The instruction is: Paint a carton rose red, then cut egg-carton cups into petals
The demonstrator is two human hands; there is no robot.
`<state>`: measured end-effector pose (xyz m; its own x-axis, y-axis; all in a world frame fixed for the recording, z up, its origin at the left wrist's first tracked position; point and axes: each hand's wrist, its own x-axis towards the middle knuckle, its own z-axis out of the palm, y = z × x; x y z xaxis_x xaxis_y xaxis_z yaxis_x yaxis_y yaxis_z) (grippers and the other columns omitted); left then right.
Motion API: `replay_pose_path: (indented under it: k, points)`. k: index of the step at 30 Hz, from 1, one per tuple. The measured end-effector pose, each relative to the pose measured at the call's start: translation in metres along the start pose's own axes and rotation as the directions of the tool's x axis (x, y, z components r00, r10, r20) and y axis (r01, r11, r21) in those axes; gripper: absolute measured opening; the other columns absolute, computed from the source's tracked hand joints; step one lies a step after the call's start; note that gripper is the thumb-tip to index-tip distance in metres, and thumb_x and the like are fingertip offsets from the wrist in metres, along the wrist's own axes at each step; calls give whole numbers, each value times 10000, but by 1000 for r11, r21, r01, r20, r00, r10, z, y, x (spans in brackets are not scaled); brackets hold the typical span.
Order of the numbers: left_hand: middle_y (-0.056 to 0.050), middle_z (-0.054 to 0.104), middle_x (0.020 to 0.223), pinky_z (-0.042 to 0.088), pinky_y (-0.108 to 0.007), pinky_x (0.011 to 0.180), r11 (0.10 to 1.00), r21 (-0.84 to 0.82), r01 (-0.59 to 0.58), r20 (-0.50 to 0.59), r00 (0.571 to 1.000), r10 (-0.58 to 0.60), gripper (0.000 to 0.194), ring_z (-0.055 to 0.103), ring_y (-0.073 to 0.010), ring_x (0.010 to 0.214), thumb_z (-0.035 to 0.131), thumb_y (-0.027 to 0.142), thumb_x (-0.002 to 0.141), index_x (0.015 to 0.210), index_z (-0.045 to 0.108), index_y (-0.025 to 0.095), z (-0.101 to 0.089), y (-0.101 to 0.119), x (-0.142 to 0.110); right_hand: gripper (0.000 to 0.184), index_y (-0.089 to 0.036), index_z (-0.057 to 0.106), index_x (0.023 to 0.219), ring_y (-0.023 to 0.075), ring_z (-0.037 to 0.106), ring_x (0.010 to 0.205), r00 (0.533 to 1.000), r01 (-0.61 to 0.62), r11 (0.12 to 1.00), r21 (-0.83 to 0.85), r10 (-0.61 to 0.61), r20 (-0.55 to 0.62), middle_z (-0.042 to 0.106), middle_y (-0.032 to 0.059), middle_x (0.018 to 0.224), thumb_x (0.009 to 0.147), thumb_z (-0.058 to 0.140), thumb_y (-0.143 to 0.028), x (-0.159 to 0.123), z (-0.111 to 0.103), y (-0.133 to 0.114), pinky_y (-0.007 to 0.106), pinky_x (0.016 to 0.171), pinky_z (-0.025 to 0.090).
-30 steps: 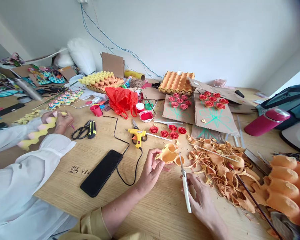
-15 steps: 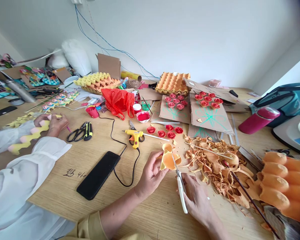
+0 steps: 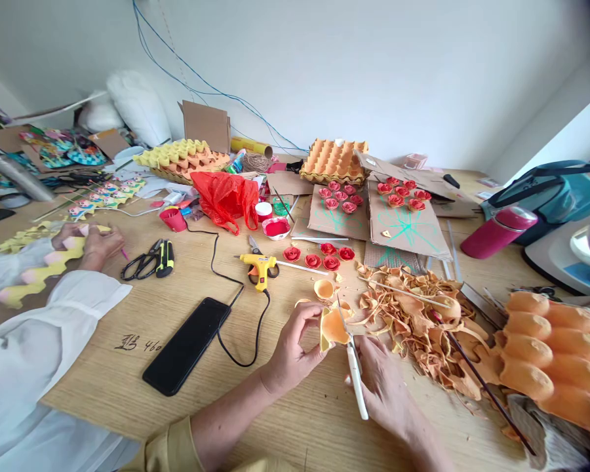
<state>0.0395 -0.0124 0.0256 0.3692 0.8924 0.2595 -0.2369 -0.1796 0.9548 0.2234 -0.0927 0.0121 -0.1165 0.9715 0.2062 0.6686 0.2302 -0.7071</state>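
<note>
An orange egg-carton cup [image 3: 332, 328] with a ragged rim is pinched between the thumb and fingers of my left hand [image 3: 295, 344]. My right hand [image 3: 386, 383] is closed around the white handles of a pair of scissors [image 3: 356, 387]. The scissor blades point up and away from me, against the right side of the cup's rim. Behind it, other cut cups [image 3: 324, 289] lie on the table, partly hidden by my left hand and the held cup. Several red paper-pulp flowers [image 3: 313, 261] sit farther back.
A pile of orange scraps [image 3: 408, 314] and an egg tray [image 3: 531, 341] lie to the right. A yellow glue gun [image 3: 259, 267], its cord and a black phone [image 3: 187, 346] are left of my hands. A co-worker's hands [image 3: 101, 246] hold a yellow carton strip at far left.
The held cup has come slightly lower and nearer to me, uncovering cups on the table behind. The scissors stay at its right edge. The view has shifted slightly.
</note>
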Motion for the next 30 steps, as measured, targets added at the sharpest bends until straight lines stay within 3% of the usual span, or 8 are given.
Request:
replay_pose_path:
  k: [9,14,25,30]
  points:
    - [-101,589,1170,517,-348,973,996,80,-32,50,998,28,398,573,-246,1130,754,155,795,1169,637,225,-3,0,1,87,-245,471,912,234,565,871,1000,-24,1000,-12,24,-1,592,19,860,920,505,-325,-2,3,2,397,826,451]
    - [-95,592,1166,515,-350,990,997,81,-9,32,999,6,402,578,-244,1126,759,159,784,1163,636,220,-3,1,0,190,-243,422,828,232,532,876,999,-52,999,10,52,15,567,18,824,958,483,-368,-3,4,3,407,834,433]
    - [-77,605,1212,548,-300,955,991,91,-95,45,995,91,464,633,-199,1094,712,153,814,1249,570,229,-6,-5,1,292,-238,379,760,191,423,730,998,-27,999,-17,27,-54,490,-8,721,980,502,-386,-7,8,9,336,689,373]
    - [-85,644,1214,521,-320,1026,1000,4,-4,37,999,4,383,637,-205,1168,682,223,870,1223,531,219,-6,-3,1,311,-236,372,745,186,422,723,997,-47,998,-32,45,-56,484,-8,710,980,518,-378,-9,10,12,318,663,366]
